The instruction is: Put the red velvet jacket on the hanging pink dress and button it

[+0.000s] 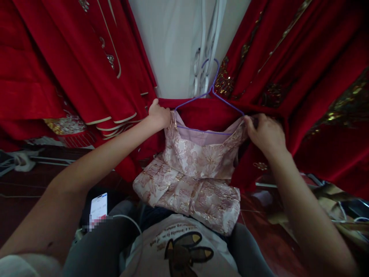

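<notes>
While left fingers (pixel 166 116) and right fingers (pixel 251 129) grip dress (pixel 201 159), neckline (pixel 201 144) points away, long axis toward lap (pixel 246 248).

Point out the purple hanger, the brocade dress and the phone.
Purple hanger (pixel 212 89): head view, on the neck below the hook.
Floral brocade dress (pixel 198 159): head view, on the bodice front.
Phone (pixel 98 207): head view, on the lit screen.

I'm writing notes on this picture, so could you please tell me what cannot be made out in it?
Phone screen, head view: print too small, partly pixelated.
Dress, head view: outside of its back, hidden by its front.
Shirt, head view: part is cut off by the bottom edge.
Red clothes, head view: upper parts cut off by the top edge.
</notes>
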A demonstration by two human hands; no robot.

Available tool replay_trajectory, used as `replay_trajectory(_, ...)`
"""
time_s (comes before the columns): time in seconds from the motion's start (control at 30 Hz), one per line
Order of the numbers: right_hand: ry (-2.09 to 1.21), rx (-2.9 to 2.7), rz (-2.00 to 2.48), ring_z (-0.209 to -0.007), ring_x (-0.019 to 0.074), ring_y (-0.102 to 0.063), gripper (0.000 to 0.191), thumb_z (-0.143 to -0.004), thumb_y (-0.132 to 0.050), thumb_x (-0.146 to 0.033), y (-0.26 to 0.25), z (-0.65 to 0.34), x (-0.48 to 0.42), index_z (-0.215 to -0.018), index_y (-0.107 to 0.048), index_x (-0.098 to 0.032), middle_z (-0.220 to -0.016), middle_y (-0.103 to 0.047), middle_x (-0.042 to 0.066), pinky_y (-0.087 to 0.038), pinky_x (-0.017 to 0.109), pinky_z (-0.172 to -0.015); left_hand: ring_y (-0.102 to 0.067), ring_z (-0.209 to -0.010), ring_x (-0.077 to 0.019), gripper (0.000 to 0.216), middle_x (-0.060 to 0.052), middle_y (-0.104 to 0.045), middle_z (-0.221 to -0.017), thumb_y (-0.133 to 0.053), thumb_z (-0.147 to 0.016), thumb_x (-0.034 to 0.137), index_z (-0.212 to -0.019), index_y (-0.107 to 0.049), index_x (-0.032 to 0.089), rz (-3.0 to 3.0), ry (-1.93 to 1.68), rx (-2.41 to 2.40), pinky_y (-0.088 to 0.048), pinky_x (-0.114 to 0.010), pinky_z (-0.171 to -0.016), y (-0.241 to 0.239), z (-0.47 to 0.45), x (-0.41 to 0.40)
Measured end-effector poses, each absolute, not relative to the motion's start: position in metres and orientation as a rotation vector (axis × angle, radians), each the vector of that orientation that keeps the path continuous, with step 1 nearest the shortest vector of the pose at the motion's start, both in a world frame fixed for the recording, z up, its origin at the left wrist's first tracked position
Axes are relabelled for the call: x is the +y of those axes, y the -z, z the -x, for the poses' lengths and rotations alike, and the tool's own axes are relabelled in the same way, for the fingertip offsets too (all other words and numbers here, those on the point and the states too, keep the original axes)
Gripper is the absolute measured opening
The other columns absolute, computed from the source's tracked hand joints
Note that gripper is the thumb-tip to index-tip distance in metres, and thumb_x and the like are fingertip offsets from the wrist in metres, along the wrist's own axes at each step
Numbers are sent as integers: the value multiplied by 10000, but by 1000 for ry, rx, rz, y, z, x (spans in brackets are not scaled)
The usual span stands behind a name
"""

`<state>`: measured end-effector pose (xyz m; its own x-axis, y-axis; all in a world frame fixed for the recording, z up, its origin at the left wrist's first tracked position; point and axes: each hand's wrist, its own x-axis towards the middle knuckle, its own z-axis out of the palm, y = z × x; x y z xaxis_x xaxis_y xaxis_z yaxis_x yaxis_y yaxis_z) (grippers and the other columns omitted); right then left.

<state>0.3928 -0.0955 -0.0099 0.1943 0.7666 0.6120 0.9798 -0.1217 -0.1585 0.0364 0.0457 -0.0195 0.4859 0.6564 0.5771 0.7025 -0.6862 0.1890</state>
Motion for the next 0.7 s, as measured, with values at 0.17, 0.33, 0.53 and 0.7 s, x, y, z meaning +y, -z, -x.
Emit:
replay_trajectory(0.17, -146, -1587, 1830, -647, 149, -563, 357, -895, -582, -493, -11, -418, -93, -775, -659, -165, -699, -655, 67, -414, 271, -654, -469, -1215, -431, 280, -181, -635, -1081, -577, -827, 365, -945, -654, 124, 2368, 325, -1699, -320, -622, -995, -7, -28, 14)
replay_trajectory(0.33, -339, -1579, 1464, -655, 112, -581, 203, -855, -666, -344, 2, -431, -90, -929, -670, -154, -789, -686, 43, -448, 233, -640, -592, -1012, -275, 311, -131, -597, -1051, -409, -935, 346, -996, -631, 137, 2705, 266, -1586, -453, -411, -896, -28, -15, 1)
replay_trajectory(0.53, -59, -1519, 1284, -742, 114, -626, 230, -812, -721, -356, 30, -422, -86, -934, -736, -162, -895, -739, 57, -462, 216, -688, -578, -646, -153, 477, -35, -649, -741, -378, -957, 539, -987, -670, 163, 2773, 699, -1197, -404, -256, -653, -1, -3, 2)
replay_trajectory(0.7, -110, -1371, 1185, -814, 134, -681, 250, -781, -746, -355, 39, -425, -71, -937, -751, -159, -968, -757, 81, -519, 234, -762, -617, -688, -152, 512, -46, -726, -846, -346, -981, 534, -1120, -692, 183, 2582, 973, -1255, -397, -231, -655, 18, 5, 5)
